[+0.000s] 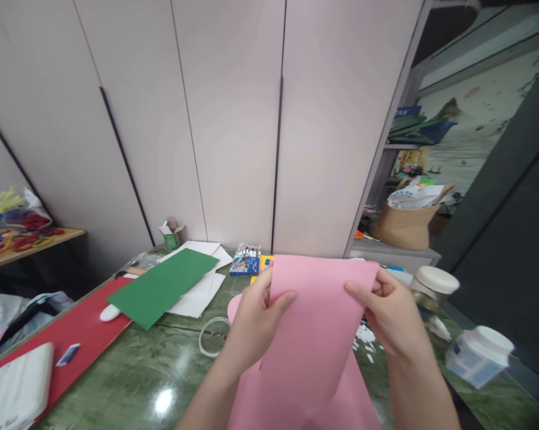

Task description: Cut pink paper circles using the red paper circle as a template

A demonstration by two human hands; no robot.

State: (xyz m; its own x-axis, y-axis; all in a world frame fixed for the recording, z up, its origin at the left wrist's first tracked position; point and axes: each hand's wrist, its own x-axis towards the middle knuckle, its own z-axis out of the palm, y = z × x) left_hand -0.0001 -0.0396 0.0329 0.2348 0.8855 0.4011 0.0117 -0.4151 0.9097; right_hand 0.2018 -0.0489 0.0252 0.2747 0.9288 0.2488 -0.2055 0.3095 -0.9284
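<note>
A pink sheet of paper (314,334) is curled upward over the green marble table (153,364), in front of me. My left hand (254,322) pinches its upper left edge, thumb lying across the front of the sheet. My right hand (390,313) grips the upper right edge, thumb on the front and fingers behind. Both hands are closed on the paper. The lower part of the sheet runs down toward me and covers the table beneath it.
A green sheet (166,286) lies on white papers (198,295) and a red sheet (76,340) at the left. A marker box (245,261), a white ring (211,334), two white-lidded jars (478,355) and a woven basket (404,224) stand around.
</note>
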